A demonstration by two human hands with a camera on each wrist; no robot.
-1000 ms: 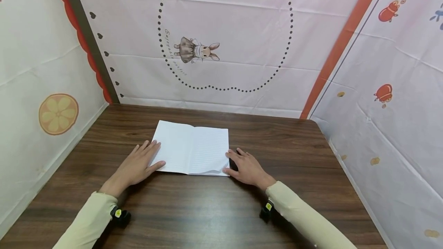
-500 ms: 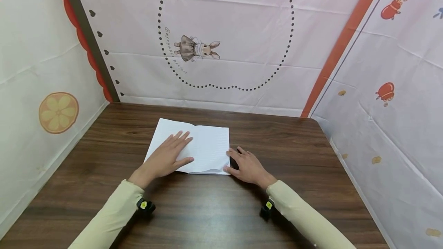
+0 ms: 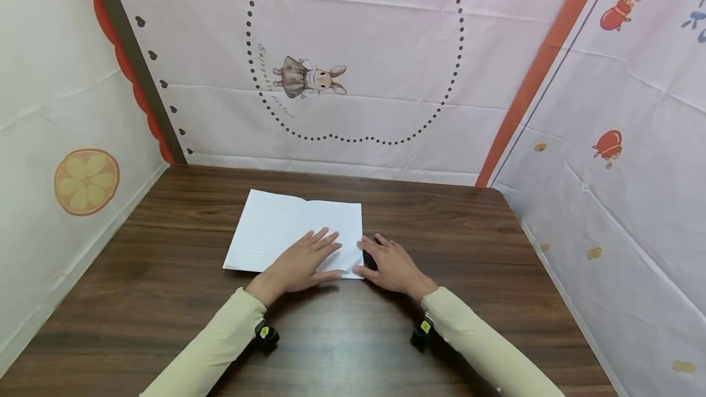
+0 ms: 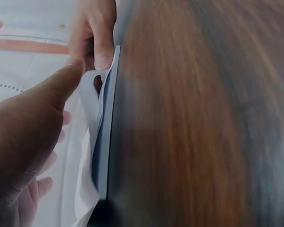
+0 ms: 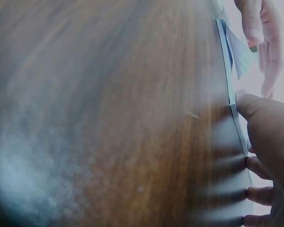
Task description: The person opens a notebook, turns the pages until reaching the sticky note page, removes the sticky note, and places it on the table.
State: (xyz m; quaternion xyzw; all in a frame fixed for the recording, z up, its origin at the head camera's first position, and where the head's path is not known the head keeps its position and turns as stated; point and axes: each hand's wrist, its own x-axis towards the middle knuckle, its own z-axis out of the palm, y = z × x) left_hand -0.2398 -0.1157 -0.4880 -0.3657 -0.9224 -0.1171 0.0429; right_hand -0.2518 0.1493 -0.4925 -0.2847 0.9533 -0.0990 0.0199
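An open notebook (image 3: 270,225) with lined white pages lies on the wooden table. Across its right page rests my left hand (image 3: 300,264), palm down with fingers spread, the thumb by the near edge. My right hand (image 3: 393,267) touches the notebook's right edge, its thumb at the near right corner. In the left wrist view the pages (image 4: 87,142) stand curved and lifted a little off the cover, beside my left hand (image 4: 33,137). The right wrist view has my right hand (image 5: 274,142) with its thumb on the notebook's edge.
The dark wooden table (image 3: 353,348) is bounded by a printed cloth wall (image 3: 386,66) behind and more cloth at both sides. A small black device (image 3: 267,336) is strapped at the left wrist, another (image 3: 422,333) at the right.
My left hand has moved right, from the notebook's left edge across to the right page. The left page's near corner is uncovered. My right hand has stayed at the right edge.
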